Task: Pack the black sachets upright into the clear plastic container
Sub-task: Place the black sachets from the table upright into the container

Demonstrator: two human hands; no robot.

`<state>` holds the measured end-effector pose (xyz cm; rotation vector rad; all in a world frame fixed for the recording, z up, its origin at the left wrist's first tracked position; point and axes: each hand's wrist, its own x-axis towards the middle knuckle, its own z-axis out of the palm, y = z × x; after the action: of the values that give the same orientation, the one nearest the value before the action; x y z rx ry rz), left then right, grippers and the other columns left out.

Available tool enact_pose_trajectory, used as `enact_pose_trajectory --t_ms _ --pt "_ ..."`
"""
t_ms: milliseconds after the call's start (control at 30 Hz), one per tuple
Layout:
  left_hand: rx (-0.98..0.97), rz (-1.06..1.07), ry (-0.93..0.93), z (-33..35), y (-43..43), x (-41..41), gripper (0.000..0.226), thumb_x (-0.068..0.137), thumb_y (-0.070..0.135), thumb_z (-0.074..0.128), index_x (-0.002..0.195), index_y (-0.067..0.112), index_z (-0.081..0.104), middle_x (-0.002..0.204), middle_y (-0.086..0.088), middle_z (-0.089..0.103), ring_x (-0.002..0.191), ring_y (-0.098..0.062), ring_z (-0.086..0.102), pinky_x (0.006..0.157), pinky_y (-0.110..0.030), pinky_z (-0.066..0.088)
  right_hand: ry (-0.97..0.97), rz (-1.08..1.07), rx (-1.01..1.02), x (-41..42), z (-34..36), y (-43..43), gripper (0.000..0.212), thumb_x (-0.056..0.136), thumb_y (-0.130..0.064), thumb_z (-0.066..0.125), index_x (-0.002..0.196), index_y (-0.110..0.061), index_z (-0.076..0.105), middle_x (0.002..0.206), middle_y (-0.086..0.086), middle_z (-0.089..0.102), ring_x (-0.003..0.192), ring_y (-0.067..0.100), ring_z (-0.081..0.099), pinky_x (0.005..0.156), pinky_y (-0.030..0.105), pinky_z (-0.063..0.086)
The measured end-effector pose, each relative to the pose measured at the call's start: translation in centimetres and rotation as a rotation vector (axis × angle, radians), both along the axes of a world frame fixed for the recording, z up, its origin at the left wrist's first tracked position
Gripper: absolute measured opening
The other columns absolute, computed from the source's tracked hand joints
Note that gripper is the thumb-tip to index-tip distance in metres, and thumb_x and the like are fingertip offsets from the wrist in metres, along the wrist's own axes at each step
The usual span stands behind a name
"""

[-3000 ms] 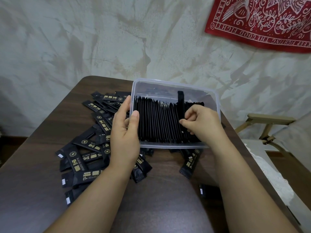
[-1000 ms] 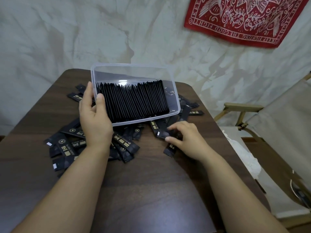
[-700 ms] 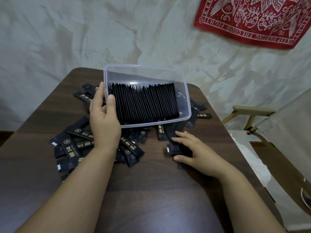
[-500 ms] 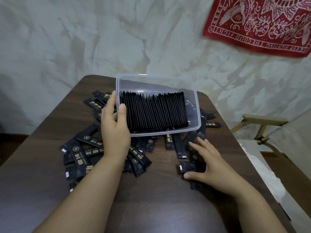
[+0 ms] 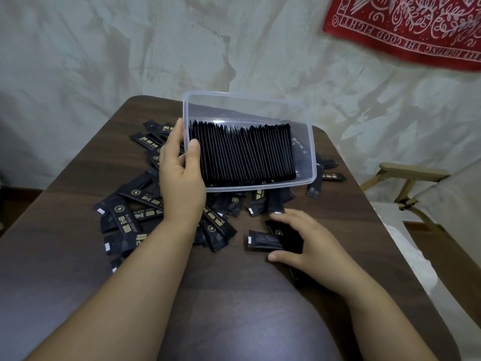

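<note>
The clear plastic container (image 5: 309, 142) is tipped toward me, resting on loose sachets, with a tight row of black sachets (image 5: 242, 155) standing upright inside and a gap at its right end. My left hand (image 5: 179, 175) grips the container's left wall, thumb inside the rim. My right hand (image 5: 302, 243) lies on the table in front of the container, fingers curled over a few loose black sachets (image 5: 263, 239). Many more black sachets (image 5: 130, 217) with gold print lie scattered to the left and under the container.
The dark wooden table (image 5: 234, 295) has a rounded right edge close to my right arm. A folding wooden chair (image 5: 406, 183) with pale fabric stands off to the right. A red patterned cloth (image 5: 416, 29) hangs on the pale wall behind.
My right hand left the container, came down onto the table and has been gathering loose sachets toward me. My left hand has kept its hold on the tilted container.
</note>
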<state>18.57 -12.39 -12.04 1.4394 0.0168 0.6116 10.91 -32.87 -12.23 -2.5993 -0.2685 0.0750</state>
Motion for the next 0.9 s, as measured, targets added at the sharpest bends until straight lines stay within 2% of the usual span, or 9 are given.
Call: enact_pose_trajectory --t_ms 133,233,300,400,467,600,700,800,900 --pt "0.014 -0.002 0.000 0.0 0.0 0.0 0.043 0.105 0.019 0.043 0.147 0.021 0.039 0.141 0.008 0.042 0.099 0.034 0.042 0.085 0.003 0.035 -0.096 -0.198 -0.081 -0.7 0.2 0.0 0.051 0.064 -0.053 0.076 0.108 -0.033 0.059 0.104 -0.020 0.047 0.105 0.004 0.042 0.090 0.022 0.037" --pt "0.013 -0.005 0.000 -0.1 -0.1 0.1 0.043 0.105 0.019 0.043 0.147 0.021 0.040 0.137 0.008 0.043 0.099 0.033 0.043 0.086 0.002 0.036 -0.043 -0.264 -0.145 -0.9 0.3 0.2 0.057 0.063 -0.056 0.076 0.111 -0.031 0.059 0.103 -0.015 0.048 0.106 0.008 0.045 0.096 0.032 0.041" --pt "0.004 -0.008 -0.004 -0.2 -0.1 0.1 0.042 0.105 0.019 0.044 0.147 0.020 0.040 0.135 0.010 0.043 0.101 0.031 0.044 0.088 0.000 0.036 0.021 -0.251 -0.130 -1.0 0.4 0.3 0.057 0.068 -0.051 0.075 0.118 -0.031 0.058 0.104 -0.015 0.050 0.109 0.010 0.048 0.098 0.036 0.041" --pt "-0.003 -0.008 -0.004 -0.3 0.0 0.2 0.042 0.104 0.018 0.044 0.147 0.020 0.040 0.134 0.011 0.044 0.101 0.031 0.044 0.088 -0.001 0.036 0.110 -0.191 -0.132 -1.2 0.8 0.7 0.046 0.079 -0.041 0.071 0.121 -0.032 0.057 0.105 -0.017 0.049 0.108 0.009 0.050 0.096 0.032 0.042" --pt "-0.001 -0.007 -0.001 -0.3 0.0 0.2 0.042 0.104 0.018 0.044 0.147 0.020 0.040 0.133 0.011 0.043 0.100 0.031 0.044 0.087 0.000 0.036 0.128 -0.132 -0.154 -1.3 0.9 0.7 0.038 0.083 -0.040 0.068 0.118 -0.032 0.057 0.103 -0.018 0.048 0.103 0.007 0.049 0.090 0.026 0.041" --pt "-0.009 -0.013 -0.005 -0.3 -0.1 0.2 0.042 0.105 0.018 0.043 0.147 0.019 0.040 0.135 0.010 0.043 0.100 0.032 0.045 0.087 0.000 0.036 0.139 -0.046 -0.156 -1.5 1.3 0.3 0.015 0.088 -0.034 0.063 0.096 -0.037 0.051 0.092 -0.018 0.048 0.088 0.002 0.048 0.070 0.014 0.037" --pt "-0.023 0.006 -0.012 -0.2 -0.1 0.1 0.041 0.104 0.018 0.043 0.146 0.021 0.041 0.136 0.010 0.044 0.100 0.031 0.045 0.088 -0.001 0.037 0.099 -0.110 -0.027 -0.9 2.2 -0.4 0.018 0.087 -0.030 0.065 0.089 -0.039 0.049 0.090 -0.016 0.056 0.086 0.002 0.053 0.067 0.015 0.038" --pt "-0.033 0.051 -0.021 -0.1 0.1 0.1 0.041 0.104 0.019 0.043 0.146 0.020 0.041 0.137 0.008 0.045 0.103 0.030 0.045 0.090 -0.002 0.036 -0.028 -0.169 0.039 0.7 3.0 -0.6 0.017 0.087 -0.026 0.066 0.091 -0.033 0.051 0.083 -0.018 0.054 0.078 0.001 0.051 0.060 0.009 0.034" --pt "-0.054 0.116 -0.017 0.1 0.3 0.1 0.042 0.105 0.020 0.042 0.147 0.020 0.040 0.138 0.005 0.043 0.098 0.033 0.044 0.086 0.002 0.036 -0.034 -0.181 0.019 2.8 2.6 -0.4 0.020 0.087 -0.027 0.066 0.101 -0.027 0.053 0.083 -0.019 0.053 0.087 0.009 0.054 0.061 0.014 0.035"
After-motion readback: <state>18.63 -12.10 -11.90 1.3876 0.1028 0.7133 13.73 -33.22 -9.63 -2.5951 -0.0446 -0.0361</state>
